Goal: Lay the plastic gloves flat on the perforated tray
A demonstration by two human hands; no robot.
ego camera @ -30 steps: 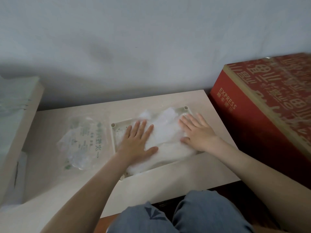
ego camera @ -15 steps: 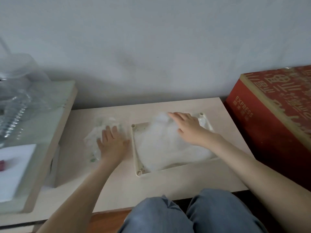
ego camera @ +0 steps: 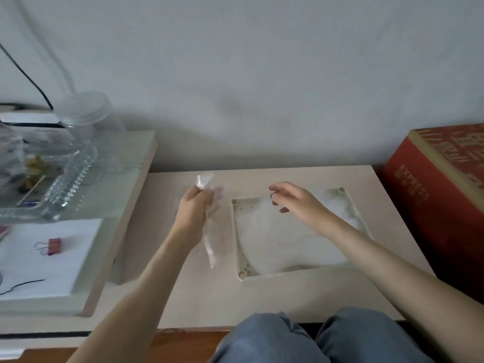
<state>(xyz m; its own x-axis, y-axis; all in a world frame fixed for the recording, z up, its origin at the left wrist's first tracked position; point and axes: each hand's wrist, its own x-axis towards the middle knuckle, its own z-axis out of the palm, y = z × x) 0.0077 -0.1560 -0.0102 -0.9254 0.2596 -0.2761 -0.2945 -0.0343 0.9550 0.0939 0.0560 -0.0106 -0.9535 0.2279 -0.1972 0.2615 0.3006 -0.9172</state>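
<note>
Left of the perforated tray (ego camera: 235, 231), the left hand (ego camera: 192, 213) grips a bunched plastic glove (ego camera: 209, 244) above the table (ego camera: 262, 302).
The right hand (ego camera: 301, 205) hovers over flat gloves (ego camera: 275, 244) in the tray, fingers loosely curled; whether they pinch is unclear.

Left hand (ego camera: 193, 214) is gripping a glove (ego camera: 209, 247) that is showing blurred, and its outline is not reading. Right hand (ego camera: 297, 205) and forearm are covering part of the right side of the tray (ego camera: 236, 231). Whether its fingers are pinching the hazy gloves (ego camera: 272, 244) is not showing. Box (ego camera: 432, 195) is running off the right edge. Dish (ego camera: 68, 176) is running off the left edge, and its contents are reading indistinct.
</note>
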